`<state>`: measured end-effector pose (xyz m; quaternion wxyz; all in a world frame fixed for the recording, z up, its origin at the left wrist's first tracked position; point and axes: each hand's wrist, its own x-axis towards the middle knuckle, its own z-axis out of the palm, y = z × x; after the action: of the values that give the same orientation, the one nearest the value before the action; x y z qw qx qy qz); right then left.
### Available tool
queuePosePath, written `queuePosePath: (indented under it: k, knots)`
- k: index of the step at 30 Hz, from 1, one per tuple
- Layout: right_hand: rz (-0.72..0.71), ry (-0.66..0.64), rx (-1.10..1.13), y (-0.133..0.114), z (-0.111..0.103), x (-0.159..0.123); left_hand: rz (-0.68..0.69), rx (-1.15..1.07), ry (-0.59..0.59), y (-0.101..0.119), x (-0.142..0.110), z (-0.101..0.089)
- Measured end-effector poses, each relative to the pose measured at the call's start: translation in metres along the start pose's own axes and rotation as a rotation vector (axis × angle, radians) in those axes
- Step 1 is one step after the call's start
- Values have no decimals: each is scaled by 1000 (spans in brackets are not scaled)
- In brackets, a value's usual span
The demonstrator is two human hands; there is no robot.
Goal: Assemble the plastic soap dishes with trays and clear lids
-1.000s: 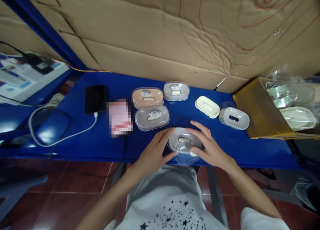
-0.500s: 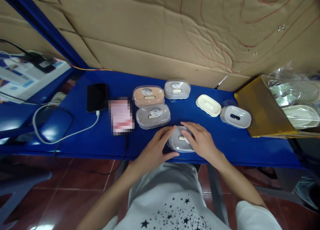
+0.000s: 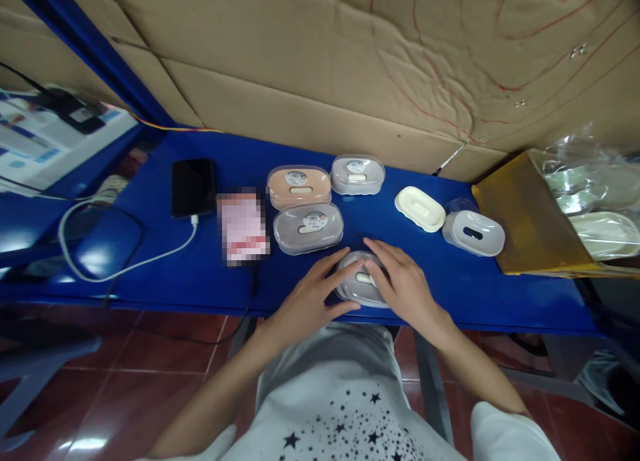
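Hands (image 3: 310, 294) (image 3: 407, 289) hide the soap dish's (image 3: 361, 289) edges; the pink card (image 3: 243, 226) is pixelated.

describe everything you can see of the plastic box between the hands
The oval plastic box lies flat on the blue tabletop, near its front edge. It looks pale grey under a clear, glossy lid, with a small cream oval showing at its centre. The left hand and right hand rest on it from either side, fingers on its top, hiding part of it.
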<state>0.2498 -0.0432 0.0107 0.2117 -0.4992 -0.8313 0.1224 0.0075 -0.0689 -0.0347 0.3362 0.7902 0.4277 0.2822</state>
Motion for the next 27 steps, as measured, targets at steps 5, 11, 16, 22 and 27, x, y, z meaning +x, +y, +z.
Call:
queuePosePath:
  k: [5, 11, 16, 22, 27]
  knots:
    - [-244, -194, -9, 5, -13, -15, 2, -32, -12, -2, 0, -1]
    - [-340, -239, -71, 16, -23, -25, -29, -107, -28, -5, -2, 1]
    - [-378, -259, -157, 9, -25, -21, -21, -118, -19, -5, -1, 2]
    - [-415, -112, -277, 11, -7, -26, 8, -103, -40, -2, 0, 0]
    - [-421, -93, -343, 10, -1, -33, 35, -78, -36, -3, 0, 1]
